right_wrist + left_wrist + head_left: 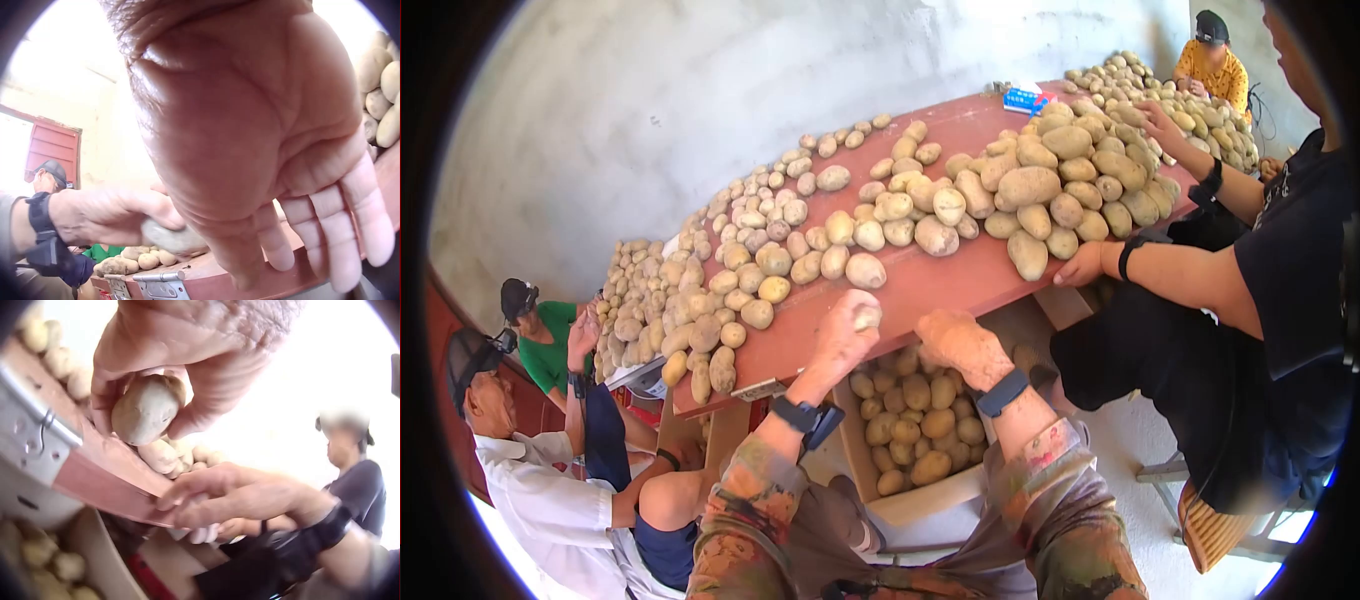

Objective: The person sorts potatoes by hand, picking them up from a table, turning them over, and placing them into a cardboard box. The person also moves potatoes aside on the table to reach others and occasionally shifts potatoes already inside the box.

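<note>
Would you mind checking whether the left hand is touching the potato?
Touching. The left wrist view shows the left hand with fingers and thumb curled round the potato, gripping it above the table edge.

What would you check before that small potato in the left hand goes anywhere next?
1. Hold on the potato: the left hand has its fingers curled round it, lifted above the table edge. Ok.
2. Right hand free: fingers straight, holding nothing, resting at the edge of the red table. Ok.
3. Box under the table edge: open on top, potatoes inside, room left. Ok.
4. Way down to the box: the right hand lies over part of the opening. Cannot tell if it blocks.
5. Loose potatoes near the table edge: several lie close to it, none seen hanging over. Ok.
6. Neighbour's hand on the table: apart from both hands. Ok.
</note>
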### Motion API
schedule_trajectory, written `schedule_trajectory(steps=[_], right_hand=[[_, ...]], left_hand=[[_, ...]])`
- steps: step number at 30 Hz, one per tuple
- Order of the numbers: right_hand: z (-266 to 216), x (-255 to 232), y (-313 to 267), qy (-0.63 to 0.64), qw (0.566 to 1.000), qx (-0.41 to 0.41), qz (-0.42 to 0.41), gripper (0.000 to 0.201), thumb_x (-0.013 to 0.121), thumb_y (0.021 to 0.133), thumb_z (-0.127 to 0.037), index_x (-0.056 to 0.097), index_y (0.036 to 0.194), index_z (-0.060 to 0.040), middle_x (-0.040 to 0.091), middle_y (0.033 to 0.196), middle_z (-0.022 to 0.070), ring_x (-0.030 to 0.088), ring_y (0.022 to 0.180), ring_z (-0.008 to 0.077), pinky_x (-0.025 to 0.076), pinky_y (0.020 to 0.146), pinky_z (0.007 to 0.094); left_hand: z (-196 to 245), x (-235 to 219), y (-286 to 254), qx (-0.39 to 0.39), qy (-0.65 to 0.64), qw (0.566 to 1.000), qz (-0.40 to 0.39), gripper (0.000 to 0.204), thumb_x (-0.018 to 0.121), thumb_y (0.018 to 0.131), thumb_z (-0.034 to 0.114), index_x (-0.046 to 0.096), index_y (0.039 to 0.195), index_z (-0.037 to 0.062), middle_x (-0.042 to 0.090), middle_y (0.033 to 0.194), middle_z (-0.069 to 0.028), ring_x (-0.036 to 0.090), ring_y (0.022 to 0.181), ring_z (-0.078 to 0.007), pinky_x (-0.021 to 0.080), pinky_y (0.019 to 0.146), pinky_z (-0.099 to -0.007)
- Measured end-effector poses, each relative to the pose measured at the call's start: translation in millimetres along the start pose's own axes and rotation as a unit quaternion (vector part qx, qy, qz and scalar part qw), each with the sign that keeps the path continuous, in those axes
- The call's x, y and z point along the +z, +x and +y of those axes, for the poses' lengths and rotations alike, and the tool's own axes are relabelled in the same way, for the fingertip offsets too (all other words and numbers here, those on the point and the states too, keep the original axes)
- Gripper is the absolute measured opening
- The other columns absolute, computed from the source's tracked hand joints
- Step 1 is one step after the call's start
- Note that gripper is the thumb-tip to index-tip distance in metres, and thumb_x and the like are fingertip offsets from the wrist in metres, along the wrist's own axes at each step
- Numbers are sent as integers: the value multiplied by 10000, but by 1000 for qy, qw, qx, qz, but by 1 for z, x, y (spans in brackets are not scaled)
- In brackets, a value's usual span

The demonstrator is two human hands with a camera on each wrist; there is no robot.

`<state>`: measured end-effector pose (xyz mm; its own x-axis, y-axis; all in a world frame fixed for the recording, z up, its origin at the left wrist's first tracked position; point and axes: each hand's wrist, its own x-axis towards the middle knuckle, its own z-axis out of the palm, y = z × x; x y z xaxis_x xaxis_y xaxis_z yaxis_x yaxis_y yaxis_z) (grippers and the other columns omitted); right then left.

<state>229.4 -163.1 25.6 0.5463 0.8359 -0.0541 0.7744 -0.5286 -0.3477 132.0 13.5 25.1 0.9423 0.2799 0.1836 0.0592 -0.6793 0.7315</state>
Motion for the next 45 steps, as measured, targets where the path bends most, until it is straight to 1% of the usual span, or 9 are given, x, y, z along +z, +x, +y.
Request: schedule_trajectory(steps=[3, 5, 11, 21, 24, 27, 32, 41, 45], right_hand=[[5, 2, 3, -2, 1000, 6, 6, 236, 657, 773, -179, 676, 960, -37, 677, 918, 190, 649, 919, 356, 523, 793, 454], [7, 2, 5, -4, 1000, 13, -5, 240, 661, 777, -185, 674, 972, -47, 677, 928, 184, 646, 924, 356, 522, 793, 456], [4, -1, 6, -6, 999, 21, -34, 238, 668, 772, -185, 671, 969, -52, 678, 926, 171, 643, 922, 354, 521, 785, 454], [12, 5, 4, 3, 1000, 22, -19, 229, 661, 766, -144, 673, 965, -31, 674, 939, 183, 647, 919, 358, 529, 775, 441], [6, -2, 0, -5, 999, 35, -35, 232, 636, 794, -128, 703, 996, -37, 682, 1006, 180, 654, 979, 343, 537, 818, 422], [2, -6, -3, -4, 999, 37, -40, 230, 641, 790, -129, 703, 990, -32, 684, 1000, 179, 655, 975, 345, 536, 815, 425], [2, -2, 0, -24, 999, 16, -28, 197, 615, 787, -102, 712, 942, -30, 688, 960, 178, 667, 948, 321, 539, 794, 410], [0, 2, -3, -7, 1000, -13, 16, 158, 607, 743, -92, 665, 849, 9, 668, 836, 206, 654, 858, 375, 530, 754, 456], [0, 5, -5, 8, 999, -25, 48, 150, 619, 707, -73, 655, 817, 23, 660, 809, 212, 654, 829, 381, 532, 728, 467]], left_hand=[[5, 0, -52, -123, -309, 943, -8, 383, 583, 846, 73, 481, 1214, 53, 612, 1081, -151, 646, 888, -268, 549, 679, -333], [12, 8, -90, -250, -491, 834, -20, 387, 553, 880, 109, 449, 1247, 50, 613, 1076, -156, 655, 897, -311, 565, 646, -351], [-51, 53, -163, -421, -528, 737, 1, 383, 519, 924, 164, 414, 1278, 63, 597, 1139, -158, 657, 931, -336, 567, 636, -380], [-68, 59, -134, -317, -516, 789, 104, 584, 539, 868, 18, 283, 1393, 39, 439, 1269, -167, 510, 1133, -293, 537, 858, -412], [-73, 66, -124, -267, -493, 808, 181, 574, 533, 876, 17, 296, 1398, 37, 531, 1140, -127, 574, 1041, -252, 549, 848, -397], [-56, 58, -115, -273, -455, 839, 122, 477, 559, 858, 0, 421, 1315, 16, 466, 1251, -169, 574, 1044, -261, 553, 804, -367], [3, 31, -76, -117, -289, 950, 4, 198, 509, 896, 54, 619, 1048, -11, 667, 895, -84, 644, 800, -150, 535, 692, -284], [3, -6, 30, 144, 104, 980, 87, 470, 598, 822, 134, 475, 1260, 16, 506, 1193, -230, 487, 1134, -366, 425, 932, -431], [-2, -8, 62, 87, 188, 978, -5, 569, 630, 811, 152, 422, 1330, 42, 449, 1266, -233, 430, 1187, -410, 377, 994, -461]])
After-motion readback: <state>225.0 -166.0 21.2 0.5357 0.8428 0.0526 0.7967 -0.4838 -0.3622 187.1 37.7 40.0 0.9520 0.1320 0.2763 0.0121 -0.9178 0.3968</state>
